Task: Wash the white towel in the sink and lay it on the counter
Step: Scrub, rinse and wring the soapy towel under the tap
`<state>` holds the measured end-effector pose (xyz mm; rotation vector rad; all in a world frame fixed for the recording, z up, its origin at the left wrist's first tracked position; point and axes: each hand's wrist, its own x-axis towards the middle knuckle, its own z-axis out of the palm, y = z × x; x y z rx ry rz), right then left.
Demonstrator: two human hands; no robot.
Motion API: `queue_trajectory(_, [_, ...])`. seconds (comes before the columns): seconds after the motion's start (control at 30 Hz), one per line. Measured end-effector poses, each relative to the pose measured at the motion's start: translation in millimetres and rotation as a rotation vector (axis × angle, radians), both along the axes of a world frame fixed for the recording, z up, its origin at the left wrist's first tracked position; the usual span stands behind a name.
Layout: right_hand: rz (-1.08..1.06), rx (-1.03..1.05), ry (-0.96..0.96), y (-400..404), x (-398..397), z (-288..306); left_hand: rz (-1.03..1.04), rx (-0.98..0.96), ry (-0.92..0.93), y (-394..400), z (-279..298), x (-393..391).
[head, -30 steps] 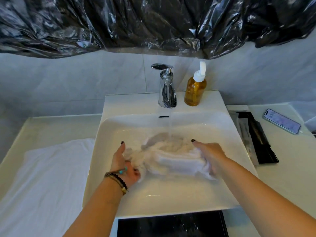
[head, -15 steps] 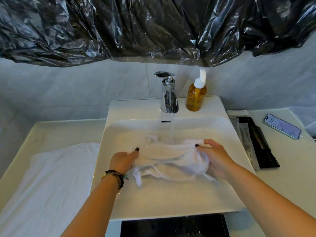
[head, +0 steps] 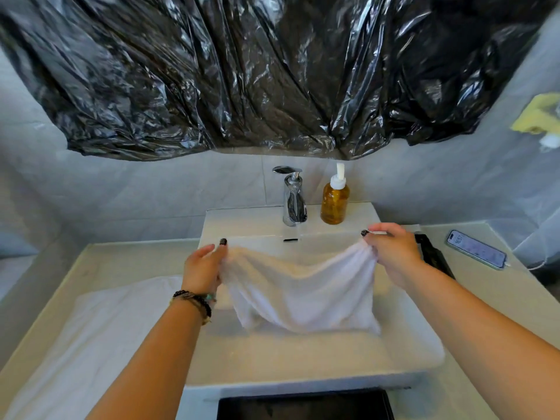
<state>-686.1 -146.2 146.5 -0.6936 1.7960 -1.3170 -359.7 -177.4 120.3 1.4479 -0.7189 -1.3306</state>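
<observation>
The white terry towel (head: 300, 294) is held spread above the white rectangular sink (head: 309, 356), its upper corners pinched by the left hand (head: 203, 265) and right hand (head: 391, 253). Washing appears done; laying it on the pale counter (head: 130, 259) at the sink's left edge remains.

Home bathroom. White rectangular ceramic sink (head: 409, 353) set in a pale counter, chrome single-lever tap (head: 293, 201) at its back edge, amber pump soap bottle (head: 335, 200) just right of the tap, grey tiled wall (head: 151, 195) behind the sink.
</observation>
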Motion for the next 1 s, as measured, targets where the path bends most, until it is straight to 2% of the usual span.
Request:
queue_trajectory(0.07, [0.148, -0.067, 0.076, -2.1, 2.4, 19.0, -0.118, -0.074, -0.135, -2.6, 22.7, -9.6])
queue_trajectory(0.13, [0.392, -0.065, 0.283, 0.5, 3.4, 43.2, -0.271, -0.184, -0.381, -0.2, 51.6, -12.9])
queue_trajectory(0.23, [0.751, 0.125, 0.966, 1.2, 1.9, 76.1, -0.47, -0.295, -0.878, -0.1, 95.5, -9.4])
queue_trajectory(0.3, [0.808, 0.173, 1.25, 7.5, 0.4, 102.7, -0.557, -0.317, -1.143, 0.1, 122.5, -3.3])
queue_trajectory(0.37, [0.691, 0.162, 1.268, 9.0, -9.8, 129.1, -0.567, -0.304, -1.274, -1.6, 143.2, 7.5])
queue_trajectory(0.43, [0.553, 0.05, 1.245, 8.7, -19.2, 155.5, -0.494, -0.304, -1.249, -1.5, 159.7, 17.8])
queue_trajectory(0.53, [0.44, -0.049, 1.343, 7.8, -17.5, 182.5, -0.408, -0.346, -1.258, 1.2, 181.6, 20.7])
queue_trajectory(0.63, [0.341, -0.218, 1.257, 6.4, -8.0, 199.6, -0.323, -0.369, -1.385, 3.3, 196.3, 16.2])
queue_trajectory(0.73, [0.244, -0.278, 1.094, 4.5, 5.6, 208.9, -0.261, -0.329, -1.338, 4.9, 206.0, 8.8])
queue_trajectory(0.8, [0.202, -0.289, 0.923, 2.5, 18.0, 212.1, -0.257, -0.333, -1.196, 8.7, 214.2, -3.8])
queue_trajectory(0.93, [0.27, -0.321, 0.464, 11.4, 49.5, 217.2, -0.292, -0.364, -0.556, 25.7, 229.3, -43.7])
queue_trajectory(1.0, [0.369, -0.322, 0.334, 17.1, 66.1, 218.6, -0.326, -0.388, -0.398, 33.8, 232.9, -60.3])
